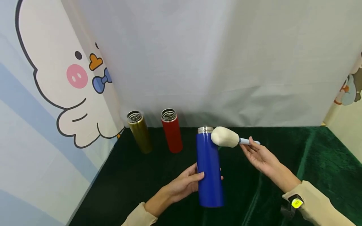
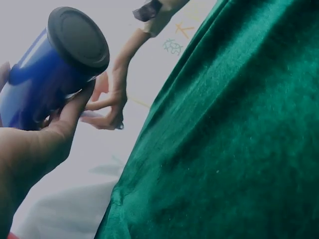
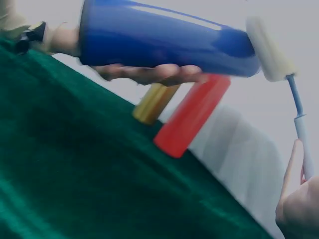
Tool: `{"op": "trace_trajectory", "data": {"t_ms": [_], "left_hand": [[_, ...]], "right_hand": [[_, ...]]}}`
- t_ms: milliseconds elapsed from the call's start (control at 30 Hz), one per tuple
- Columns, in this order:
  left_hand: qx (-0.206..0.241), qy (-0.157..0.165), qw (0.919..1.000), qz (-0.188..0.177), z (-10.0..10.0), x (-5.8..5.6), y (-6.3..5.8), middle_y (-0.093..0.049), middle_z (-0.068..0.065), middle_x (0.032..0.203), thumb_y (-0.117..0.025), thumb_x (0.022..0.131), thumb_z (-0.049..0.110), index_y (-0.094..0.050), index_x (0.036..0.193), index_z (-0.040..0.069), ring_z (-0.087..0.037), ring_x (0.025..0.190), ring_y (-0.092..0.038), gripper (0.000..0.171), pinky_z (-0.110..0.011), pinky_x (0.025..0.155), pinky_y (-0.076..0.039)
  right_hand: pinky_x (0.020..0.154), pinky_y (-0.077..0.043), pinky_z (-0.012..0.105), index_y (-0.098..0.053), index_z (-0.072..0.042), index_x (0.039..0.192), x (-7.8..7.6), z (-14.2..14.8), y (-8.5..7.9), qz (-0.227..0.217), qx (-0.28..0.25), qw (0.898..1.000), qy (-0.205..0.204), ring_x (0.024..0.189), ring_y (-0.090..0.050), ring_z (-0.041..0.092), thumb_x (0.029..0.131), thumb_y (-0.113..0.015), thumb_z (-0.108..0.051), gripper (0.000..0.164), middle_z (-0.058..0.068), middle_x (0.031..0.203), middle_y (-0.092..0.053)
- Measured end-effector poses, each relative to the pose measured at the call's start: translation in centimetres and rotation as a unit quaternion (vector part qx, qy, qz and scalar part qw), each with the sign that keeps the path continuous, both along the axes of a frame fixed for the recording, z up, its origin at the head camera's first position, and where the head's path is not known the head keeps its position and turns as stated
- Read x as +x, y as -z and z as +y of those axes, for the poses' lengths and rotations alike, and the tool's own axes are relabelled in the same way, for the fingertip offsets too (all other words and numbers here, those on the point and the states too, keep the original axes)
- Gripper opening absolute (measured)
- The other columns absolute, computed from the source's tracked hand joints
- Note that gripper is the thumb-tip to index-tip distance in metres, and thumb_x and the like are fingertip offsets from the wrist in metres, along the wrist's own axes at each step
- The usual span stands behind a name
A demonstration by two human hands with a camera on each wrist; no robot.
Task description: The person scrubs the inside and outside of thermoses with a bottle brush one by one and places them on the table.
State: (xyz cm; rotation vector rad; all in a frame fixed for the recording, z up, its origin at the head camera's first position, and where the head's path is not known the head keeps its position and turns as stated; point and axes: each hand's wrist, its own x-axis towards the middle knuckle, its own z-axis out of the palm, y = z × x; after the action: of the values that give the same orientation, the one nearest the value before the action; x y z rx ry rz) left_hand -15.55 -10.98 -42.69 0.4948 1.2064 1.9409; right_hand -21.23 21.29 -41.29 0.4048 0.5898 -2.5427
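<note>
My left hand point(image 1: 185, 183) grips a blue bottle point(image 1: 209, 172) around its lower half and holds it nearly upright, its steel mouth uncapped. In the left wrist view the dark round base of the blue bottle point(image 2: 79, 37) faces the camera. My right hand point(image 1: 261, 158) pinches the pale blue handle of a bottle brush point(image 1: 225, 137) with a white sponge head. That sponge head lies against or just in front of the bottle's upper side, outside the mouth. The right wrist view shows the bottle brush point(image 3: 269, 50) beside the bottle's top end.
A gold bottle point(image 1: 139, 131) and a red bottle point(image 1: 172, 131), both uncapped, stand to the left at the back. Dark green cloth point(image 1: 282, 150) covers the table. Behind it hangs a pale grey curtain point(image 1: 198, 62), with a cartoon-printed panel point(image 1: 51, 78) at the left.
</note>
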Motion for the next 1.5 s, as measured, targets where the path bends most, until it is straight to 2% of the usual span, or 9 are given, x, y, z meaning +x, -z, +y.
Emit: {"op": "trace_trajectory", "data": {"t_ms": [167, 300, 567, 700, 867, 967, 1067, 1333, 1500], "left_hand": [[0.021, -0.05, 0.9985, -0.004, -0.1, -0.4, 0.0, -0.045, -0.004, 0.155, -0.047, 0.109, 0.032, -0.011, 0.164, 0.02, -0.02, 0.135, -0.052, 0.066, -0.049, 0.113, -0.044], [0.033, -0.074, 0.9967, -0.012, 0.0, -0.7, 0.0, -0.037, -0.009, 0.161, -0.044, 0.109, 0.031, -0.011, 0.163, 0.026, -0.023, 0.14, -0.048, 0.063, -0.054, 0.115, -0.041], [0.021, -0.069, 0.9968, -0.036, 0.1, -0.5, 0.0, -0.032, -0.017, 0.164, -0.055, 0.105, 0.032, -0.011, 0.163, 0.025, -0.028, 0.142, -0.048, 0.072, -0.061, 0.123, -0.026], [-0.011, -0.056, 0.9983, -0.016, 0.4, -0.2, 0.0, -0.032, -0.015, 0.163, -0.055, 0.104, 0.03, -0.01, 0.164, 0.024, -0.028, 0.141, -0.046, 0.075, -0.06, 0.121, -0.031], [-0.024, -0.027, 0.9993, -0.012, 0.6, 0.1, 0.2, -0.033, -0.018, 0.164, -0.05, 0.107, 0.03, -0.01, 0.164, 0.025, -0.031, 0.144, -0.045, 0.07, -0.058, 0.119, -0.035], [-0.012, -0.011, 0.9996, -0.024, 0.7, 0.2, 0.3, -0.036, -0.019, 0.163, -0.053, 0.106, 0.03, -0.012, 0.164, 0.026, -0.032, 0.146, -0.045, 0.071, -0.059, 0.12, -0.033], [-0.006, -0.016, 0.9992, -0.036, 0.6, 0.2, 0.3, -0.038, -0.017, 0.162, -0.059, 0.103, 0.029, -0.013, 0.163, 0.028, -0.032, 0.143, -0.048, 0.076, -0.059, 0.121, -0.033], [-0.002, -0.066, 0.9974, -0.028, 0.1, -0.2, 0.3, -0.04, -0.011, 0.159, -0.057, 0.104, 0.028, -0.017, 0.162, 0.019, -0.023, 0.136, -0.052, 0.071, -0.053, 0.117, -0.039], [0.016, -0.083, 0.9959, -0.031, 0.3, -0.6, 0.5, -0.04, -0.01, 0.159, -0.044, 0.109, 0.03, -0.014, 0.162, 0.023, -0.022, 0.138, -0.051, 0.061, -0.05, 0.112, -0.045]], "right_hand": [[0.105, -0.051, 0.022, -0.038, -0.02, 0.136, 2.2, 0.2, 2.0, 0.001, 0.004, 0.997, -0.073, 0.106, -0.068, 0.019, 0.108, -0.048, -0.018, 0.03, 0.01, 0.118, -0.062], [0.105, -0.051, 0.023, -0.042, -0.016, 0.129, 2.8, 1.1, 3.0, 0.027, 0.004, 0.991, -0.129, 0.109, -0.066, 0.016, 0.109, -0.045, -0.019, 0.02, 0.008, 0.122, -0.059], [0.101, -0.054, 0.023, -0.043, -0.014, 0.128, 2.4, 1.7, 3.6, 0.105, 0.079, 0.974, -0.183, 0.108, -0.066, 0.011, 0.111, -0.04, -0.023, 0.019, 0.003, 0.119, -0.063], [0.099, -0.055, 0.023, -0.049, -0.014, 0.123, 1.7, 1.6, 2.8, 0.079, 0.077, 0.981, -0.16, 0.105, -0.067, 0.011, 0.11, -0.042, -0.022, 0.016, 0.003, 0.116, -0.063], [0.099, -0.055, 0.023, -0.04, -0.021, 0.132, 0.3, 1.2, 0.6, 0.038, 0.059, 0.996, -0.054, 0.102, -0.068, 0.016, 0.106, -0.053, -0.02, 0.03, 0.006, 0.112, -0.065], [0.103, -0.052, 0.021, -0.034, -0.024, 0.137, -0.3, 1.3, -0.4, 0.016, 0.041, 0.999, 0.001, 0.101, -0.069, 0.018, 0.103, -0.058, -0.02, 0.042, 0.007, 0.111, -0.062], [0.104, -0.051, 0.021, -0.037, -0.02, 0.134, -0.3, 1.5, -0.5, -0.013, 0.024, 0.999, 0.03, 0.098, -0.07, 0.02, 0.102, -0.06, -0.021, 0.039, 0.008, 0.109, -0.061], [0.106, -0.05, 0.021, -0.021, -0.024, 0.148, 1.1, 0.9, 1.1, -0.025, 0.047, 0.998, -0.02, 0.1, -0.07, 0.02, 0.105, -0.054, -0.02, 0.054, 0.009, 0.111, -0.06], [0.104, -0.052, 0.023, -0.035, -0.017, 0.134, 2.1, 1.2, 2.2, -0.013, 0.058, 0.995, -0.078, 0.103, -0.067, 0.017, 0.107, -0.052, -0.02, 0.033, 0.008, 0.114, -0.061]]}}
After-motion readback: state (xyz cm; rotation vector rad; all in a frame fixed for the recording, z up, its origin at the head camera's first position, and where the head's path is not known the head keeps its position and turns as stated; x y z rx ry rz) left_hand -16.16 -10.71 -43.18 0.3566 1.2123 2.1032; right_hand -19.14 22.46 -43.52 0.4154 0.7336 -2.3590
